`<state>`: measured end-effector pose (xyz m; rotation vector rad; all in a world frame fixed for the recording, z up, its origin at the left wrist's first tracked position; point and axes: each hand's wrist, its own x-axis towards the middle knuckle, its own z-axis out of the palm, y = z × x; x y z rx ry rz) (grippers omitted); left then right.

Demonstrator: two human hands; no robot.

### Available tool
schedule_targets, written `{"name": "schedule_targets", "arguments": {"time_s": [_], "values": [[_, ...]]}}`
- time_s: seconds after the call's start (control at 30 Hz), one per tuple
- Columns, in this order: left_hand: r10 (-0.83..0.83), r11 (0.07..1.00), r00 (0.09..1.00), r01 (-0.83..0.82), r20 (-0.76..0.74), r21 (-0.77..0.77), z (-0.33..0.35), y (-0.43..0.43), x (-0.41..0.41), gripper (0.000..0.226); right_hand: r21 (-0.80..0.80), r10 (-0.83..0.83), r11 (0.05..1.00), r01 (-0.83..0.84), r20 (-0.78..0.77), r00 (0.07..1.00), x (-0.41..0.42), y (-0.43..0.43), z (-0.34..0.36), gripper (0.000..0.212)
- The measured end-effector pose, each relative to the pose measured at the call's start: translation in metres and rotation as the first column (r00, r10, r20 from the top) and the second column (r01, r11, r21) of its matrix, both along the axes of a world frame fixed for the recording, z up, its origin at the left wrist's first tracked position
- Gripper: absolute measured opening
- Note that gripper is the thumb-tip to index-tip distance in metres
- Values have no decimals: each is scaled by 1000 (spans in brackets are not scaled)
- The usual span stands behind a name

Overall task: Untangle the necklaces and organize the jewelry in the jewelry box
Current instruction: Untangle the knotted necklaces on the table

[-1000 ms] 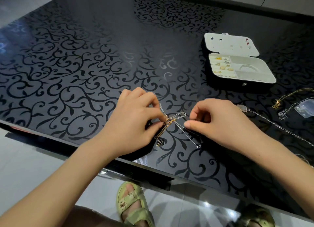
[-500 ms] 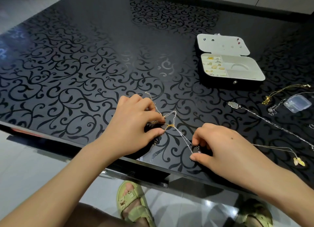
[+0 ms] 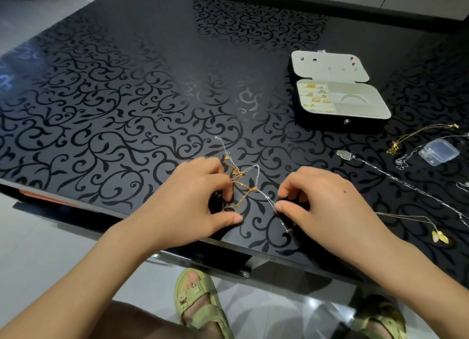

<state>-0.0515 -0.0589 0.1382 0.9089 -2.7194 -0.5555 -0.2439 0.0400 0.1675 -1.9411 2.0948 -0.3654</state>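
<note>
**Knot worked at the table's near edge**

Both hands sit just inside the near edge of the glossy, scroll-patterned black table [image 3: 127, 97], with open surface to the left and beyond. The left hand [image 3: 187, 204] grips the gold strand of the tangled necklaces [image 3: 250, 187]. The right hand [image 3: 327, 206] pinches the silver one in its fingers [image 3: 284, 208]. The white-lined jewelry box [image 3: 330, 124] lies open, far right.
</note>
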Motion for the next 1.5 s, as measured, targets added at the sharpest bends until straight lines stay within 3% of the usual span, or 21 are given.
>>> {"name": "schedule_targets", "arguments": {"time_s": [0.2, 0.33, 0.57, 0.83, 1.07, 1.27, 1.5], "values": [[-32, 990, 998, 23, 59, 139, 3, 5, -3, 17, -83, 26, 996, -19, 85, 996, -3, -22, -6, 3], [52, 974, 999, -52, 7, 219, 9, 5, -9, 14, -74, 4, 997, 6, 129, 992, -8, -30, -11, 2], [114, 993, 981, -114, -160, 7, 19, -5, -32, 3, -121, 65, 991, -52, 102, 993, -11, -44, -18, 4], [259, 963, 960, -266, -105, -53, 14, -14, -50, 9, 59, 200, 978, -200, 4, 980, -15, -62, -19, 10], [288, 955, 955, -291, -69, -50, 10, -13, -55, 6, -63, 152, 987, -147, 90, 984, -16, -51, -25, 9], [286, 956, 957, -281, -51, 88, 8, -12, -61, 6, -169, 139, 979, -116, 127, 982, -19, -50, -23, 6], [288, 939, 949, -255, -127, 231, 5, -12, -62, 17, -162, 86, 985, -54, 196, 977, -19, -52, -25, 7]]}}
